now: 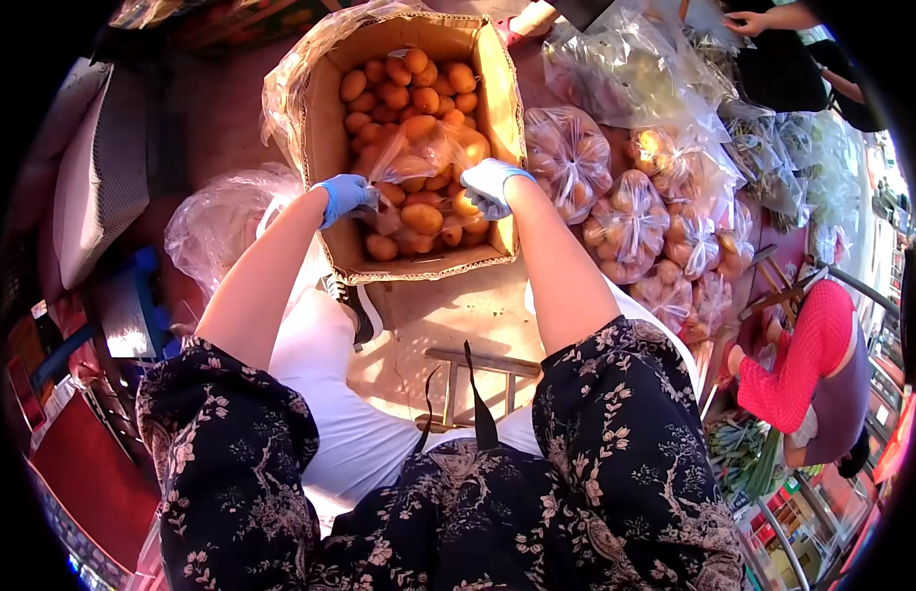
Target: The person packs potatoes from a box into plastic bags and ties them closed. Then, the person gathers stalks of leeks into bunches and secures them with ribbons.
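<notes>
A clear plastic bag (416, 158) with several orange-brown, egg-shaped pieces of produce in it rests on more of the same produce (399, 91) inside a cardboard box (325, 118). They look like potatoes or fruit; I cannot tell which. My left hand (345, 197), in a blue glove, is closed on the bag's left edge. On the other side, my right hand (491, 187), also gloved, has its fingers curled in at the bag's right edge. Both hands are over the near half of the box.
Filled, knotted plastic bags (623, 229) lie right of the box. Crumpled clear plastic (217, 222) is at its left. A wooden stool (497, 364) stands between my legs. At the right, a person in red leggings (813, 345) bends over; another person's hand (746, 24) shows top right.
</notes>
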{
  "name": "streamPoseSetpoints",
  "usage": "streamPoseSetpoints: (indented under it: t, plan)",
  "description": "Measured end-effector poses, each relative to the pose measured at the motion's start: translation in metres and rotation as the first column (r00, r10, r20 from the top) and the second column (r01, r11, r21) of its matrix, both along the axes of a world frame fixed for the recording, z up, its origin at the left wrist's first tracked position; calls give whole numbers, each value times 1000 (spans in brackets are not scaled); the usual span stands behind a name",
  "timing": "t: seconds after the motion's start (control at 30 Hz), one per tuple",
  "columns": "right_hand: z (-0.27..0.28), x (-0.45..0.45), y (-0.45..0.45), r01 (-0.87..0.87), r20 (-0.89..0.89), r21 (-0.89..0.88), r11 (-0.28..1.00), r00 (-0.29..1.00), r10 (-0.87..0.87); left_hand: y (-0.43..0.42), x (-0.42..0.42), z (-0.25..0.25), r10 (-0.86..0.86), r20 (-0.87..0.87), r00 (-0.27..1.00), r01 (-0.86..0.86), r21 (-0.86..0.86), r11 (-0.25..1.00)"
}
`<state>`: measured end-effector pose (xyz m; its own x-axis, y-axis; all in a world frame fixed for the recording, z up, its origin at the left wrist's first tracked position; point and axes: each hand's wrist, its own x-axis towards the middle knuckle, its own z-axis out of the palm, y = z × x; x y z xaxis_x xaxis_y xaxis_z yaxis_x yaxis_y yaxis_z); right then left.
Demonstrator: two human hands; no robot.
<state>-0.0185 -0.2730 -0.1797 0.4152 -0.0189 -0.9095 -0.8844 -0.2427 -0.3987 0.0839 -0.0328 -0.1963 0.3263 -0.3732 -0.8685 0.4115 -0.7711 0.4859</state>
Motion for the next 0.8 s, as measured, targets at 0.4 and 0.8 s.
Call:
streamPoseSetpoints:
  t: [0.4, 0.8]
  plan:
    - [100, -10, -35, 689, 34, 546, 476, 550, -835, 28, -25, 69, 860, -28, 510, -732, -539, 416]
    - [275, -151, -16, 141, 392, 863, 485, 420, -819, 39, -86, 237, 90, 852, 516, -59, -70, 996]
